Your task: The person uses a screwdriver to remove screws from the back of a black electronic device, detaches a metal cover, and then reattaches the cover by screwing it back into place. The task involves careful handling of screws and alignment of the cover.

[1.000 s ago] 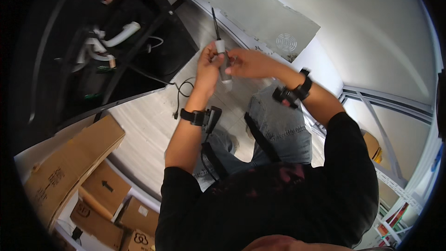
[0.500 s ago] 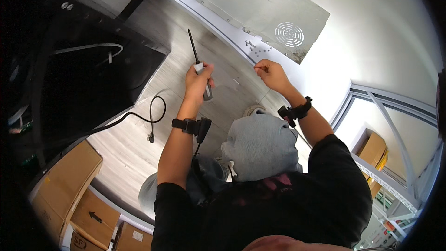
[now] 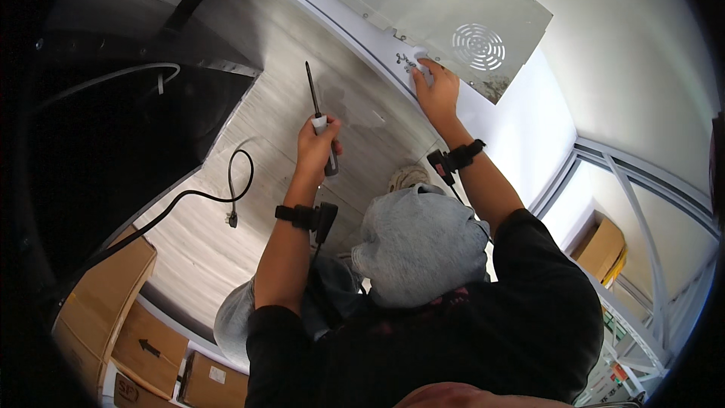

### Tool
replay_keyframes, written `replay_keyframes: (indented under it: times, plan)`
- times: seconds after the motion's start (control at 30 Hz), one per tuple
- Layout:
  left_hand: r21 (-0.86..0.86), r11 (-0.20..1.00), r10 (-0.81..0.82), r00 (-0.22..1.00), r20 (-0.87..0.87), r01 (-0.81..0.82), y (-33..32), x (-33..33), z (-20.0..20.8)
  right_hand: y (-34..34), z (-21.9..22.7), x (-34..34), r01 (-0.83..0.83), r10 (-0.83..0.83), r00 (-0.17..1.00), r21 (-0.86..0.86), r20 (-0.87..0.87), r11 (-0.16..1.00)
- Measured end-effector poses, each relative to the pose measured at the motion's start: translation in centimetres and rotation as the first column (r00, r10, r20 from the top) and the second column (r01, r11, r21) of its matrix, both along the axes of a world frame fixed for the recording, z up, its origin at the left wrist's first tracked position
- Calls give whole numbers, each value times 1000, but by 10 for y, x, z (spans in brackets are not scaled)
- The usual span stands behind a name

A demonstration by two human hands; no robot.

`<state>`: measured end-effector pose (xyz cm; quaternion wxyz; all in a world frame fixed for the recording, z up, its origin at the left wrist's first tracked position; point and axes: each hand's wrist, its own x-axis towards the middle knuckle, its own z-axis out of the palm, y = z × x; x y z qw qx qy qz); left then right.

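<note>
Gripping a screwdriver (image 3: 319, 125) (left hand (image 3: 310, 146))

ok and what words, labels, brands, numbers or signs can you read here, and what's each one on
Arrow, black, on a brown box: a sign without words.
Dark printed mark on the smaller box below: lettering I won't copy out.
White label on the box to its right: too small to read.
Pink print on the black shirt: too blurred.
Screwdriver: nothing readable.
</note>
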<state>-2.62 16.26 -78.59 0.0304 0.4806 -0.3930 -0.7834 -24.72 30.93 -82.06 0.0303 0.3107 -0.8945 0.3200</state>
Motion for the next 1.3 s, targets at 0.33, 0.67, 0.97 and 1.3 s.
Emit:
replay_keyframes:
  times: [0.33,0.67,0.97,1.3]
  plan:
    - [39,999,10,1000,9,-11,1,3,1,-33,-1,-1,76,-76,997,126,-4,989]
    - [19,1000,19,1000,1,-19,0,2,-3,-20,-26,-13,102,-111,992,131,61,986]
    - [39,999,17,1000,26,-18,0,-1,1,17,-19,-10,148,-137,988,-209,66,967]
    - [39,999,23,1000,-7,-22,1,-1,2,119,23,-6,450,-114,692,-302,713,840]
